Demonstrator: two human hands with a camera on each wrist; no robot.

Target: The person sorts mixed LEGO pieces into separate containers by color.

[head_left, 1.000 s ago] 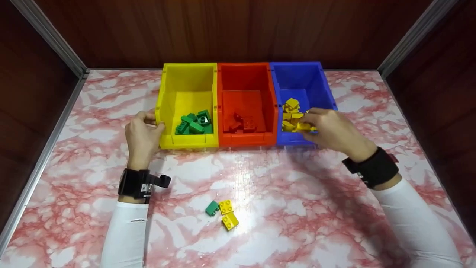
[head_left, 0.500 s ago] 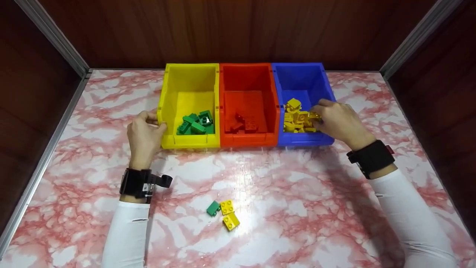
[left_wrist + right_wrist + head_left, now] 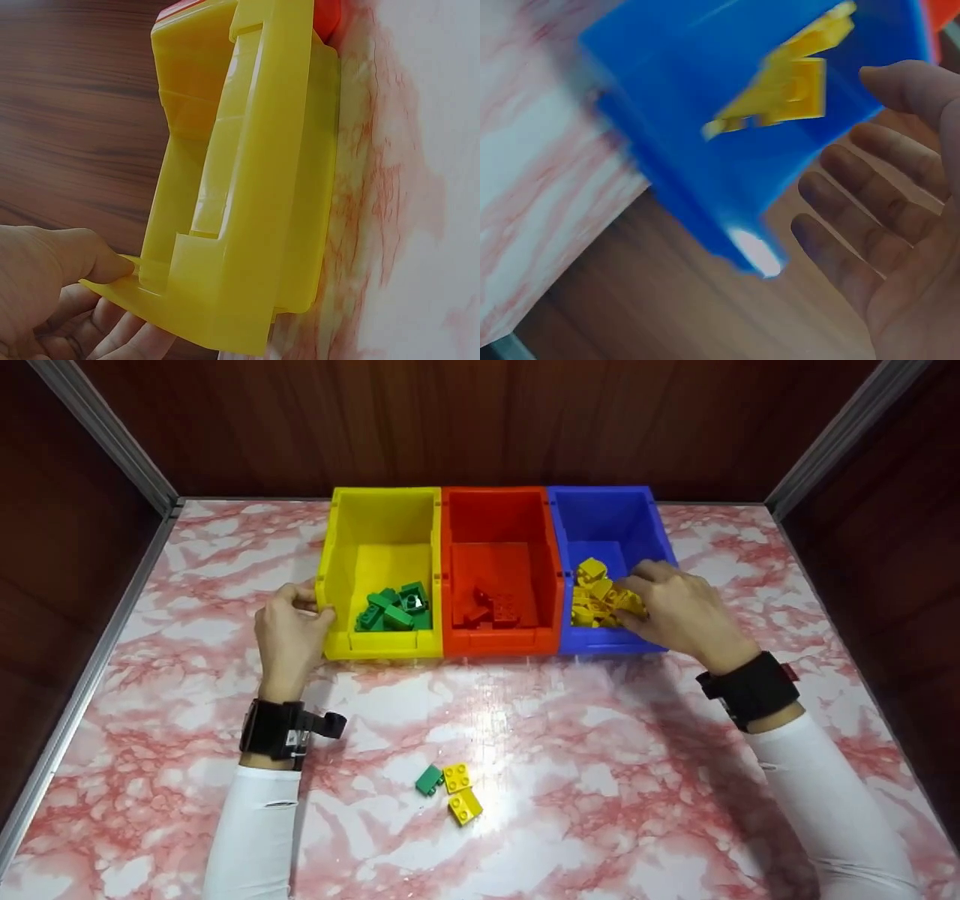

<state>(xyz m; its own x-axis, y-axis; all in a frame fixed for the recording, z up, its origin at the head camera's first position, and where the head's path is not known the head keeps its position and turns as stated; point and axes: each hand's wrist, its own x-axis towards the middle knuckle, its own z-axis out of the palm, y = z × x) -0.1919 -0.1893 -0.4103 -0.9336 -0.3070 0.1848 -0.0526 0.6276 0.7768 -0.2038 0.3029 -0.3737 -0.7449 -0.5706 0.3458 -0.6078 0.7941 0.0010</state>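
Note:
My left hand [image 3: 289,630] grips the left side wall of the yellow bin [image 3: 394,517]. In the left wrist view, the thumb lies over the rim of that wall and the fingers are behind it. At the right, my right hand [image 3: 679,607] reaches over the side of the blue bin [image 3: 611,643], its fingertips close to a heap of yellow bricks [image 3: 600,596]. The right wrist view has this hand with fingers spread and relaxed, thumb apart, nothing between them. Several green bricks [image 3: 394,613] lie in the yellow bin.
Between the other two stands the red bin [image 3: 495,514] with red bricks [image 3: 504,610]. On the marbled table [image 3: 570,780] lie a green brick [image 3: 430,780], a yellow brick [image 3: 457,777] and another yellow brick [image 3: 465,808]. Wooden panels [image 3: 480,420] enclose the back and sides.
My right hand has shifted from over the front of the blue bin to its right side, and its fingers have loosened. Some yellow bricks there lie differently. The left hand keeps its hold.

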